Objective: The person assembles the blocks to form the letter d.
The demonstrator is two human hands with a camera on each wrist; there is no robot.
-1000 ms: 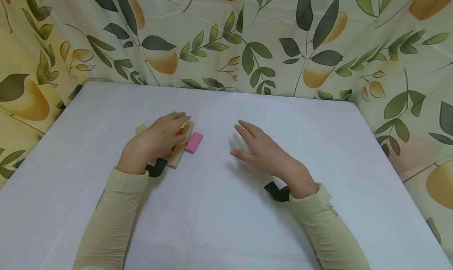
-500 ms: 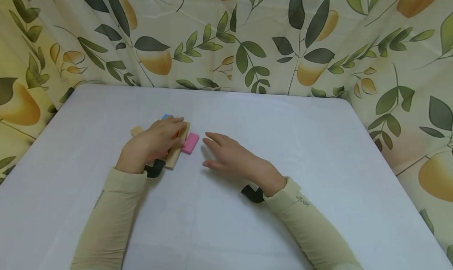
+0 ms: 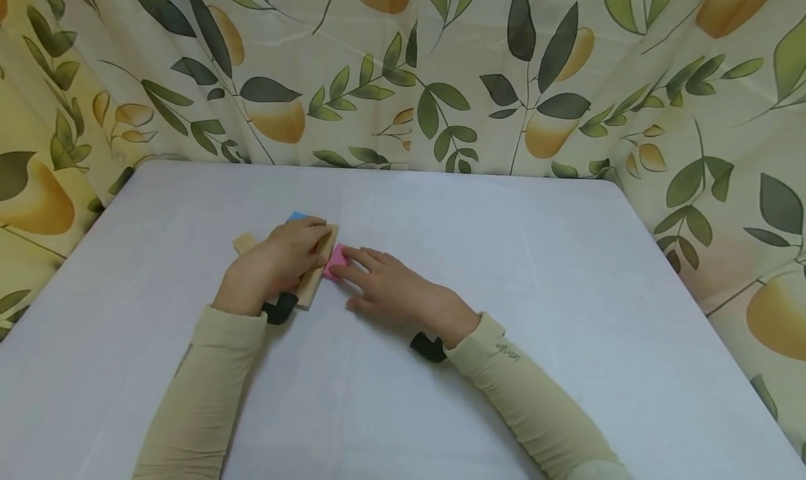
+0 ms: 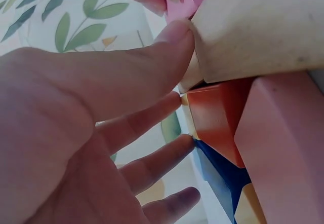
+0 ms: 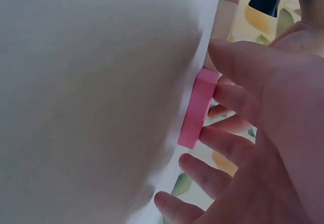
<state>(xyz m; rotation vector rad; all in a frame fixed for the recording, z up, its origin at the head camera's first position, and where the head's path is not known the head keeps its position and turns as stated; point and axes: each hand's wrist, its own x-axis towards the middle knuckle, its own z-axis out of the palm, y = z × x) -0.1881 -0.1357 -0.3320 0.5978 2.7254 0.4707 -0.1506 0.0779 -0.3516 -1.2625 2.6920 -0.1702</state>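
Observation:
Over a cluster of wooden blocks lies my left hand. In the left wrist view its thumb touches the corner of a plain wood block, and fingertips reach the ends of an orange block and a blue block. A salmon-pink block sits beside these. My right hand touches a bright pink block with its index and middle fingertips, thumb held apart. That pink block stands against the plain wood side of the cluster. The left hand hides much of the cluster in the head view.
A pale yellow block sticks out at the cluster's left. The white table extends around both hands, and a leaf-and-fruit patterned cloth hangs behind its far edge.
My right hand has moved left across the table and now touches the bright pink block. The left hand stays over the cluster; its fingers have shifted only slightly.

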